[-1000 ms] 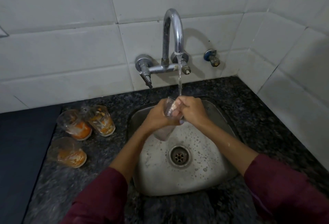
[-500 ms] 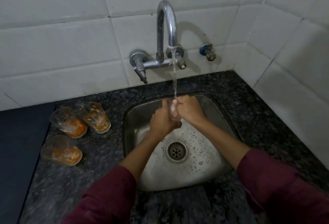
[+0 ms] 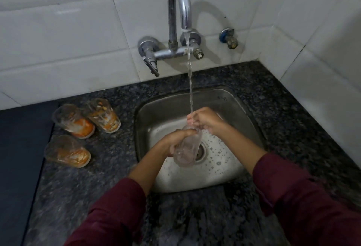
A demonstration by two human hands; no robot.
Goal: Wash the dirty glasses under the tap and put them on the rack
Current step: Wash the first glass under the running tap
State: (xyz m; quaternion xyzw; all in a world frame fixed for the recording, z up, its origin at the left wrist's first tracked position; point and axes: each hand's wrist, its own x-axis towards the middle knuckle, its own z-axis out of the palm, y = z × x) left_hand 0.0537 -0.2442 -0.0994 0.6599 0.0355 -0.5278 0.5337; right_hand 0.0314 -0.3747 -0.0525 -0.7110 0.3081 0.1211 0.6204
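Glasses, three, orange-stained (image 3: 73, 121) (image 3: 103, 116) (image 3: 67, 152), stand on bench (image 3: 78, 183) left of sink (image 3: 230, 103). Over sink drain, left hand (image 3: 176, 141) grip curled round clear glass (image 3: 188, 146), tilted. Right hand (image 3: 205, 119) just behind it, fingers curled at glass rim, under tap (image 3: 179, 7) stream.

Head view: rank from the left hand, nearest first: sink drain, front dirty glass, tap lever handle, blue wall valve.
From the left hand:
1. Sink drain, just to its right in the basin.
2. Front dirty glass, left on the counter.
3. Tap lever handle, up on the wall.
4. Blue wall valve, upper right on the tiles.
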